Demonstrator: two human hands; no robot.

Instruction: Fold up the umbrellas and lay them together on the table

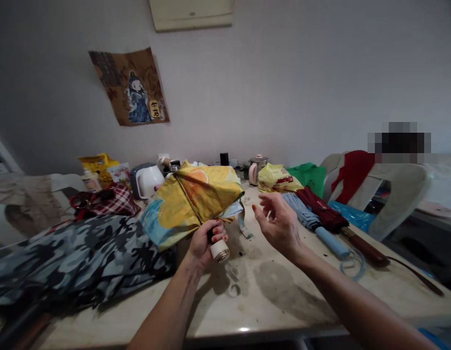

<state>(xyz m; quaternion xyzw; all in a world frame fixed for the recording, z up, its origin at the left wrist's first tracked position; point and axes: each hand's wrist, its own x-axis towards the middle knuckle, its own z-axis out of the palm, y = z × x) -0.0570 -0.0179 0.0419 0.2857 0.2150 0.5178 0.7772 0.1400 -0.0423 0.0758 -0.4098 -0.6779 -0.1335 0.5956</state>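
My left hand is wrapped round the handle end of a yellow and blue umbrella with fruit prints. Its white knob with a gold end pokes out below my fingers, and the loose, partly folded canopy points away over the table. To the right of it my right hand hovers above the tabletop, fingers curled loosely apart and nothing in them. A grey camouflage umbrella lies loose on the left. Past my right hand lie a light blue umbrella and a dark red umbrella with a brown handle, both folded.
The pale table has stains and specks. Along its back stand a white and grey kettle, a glass pot, a yellow bag and a green bag. A chair with a red cloth is at the right.
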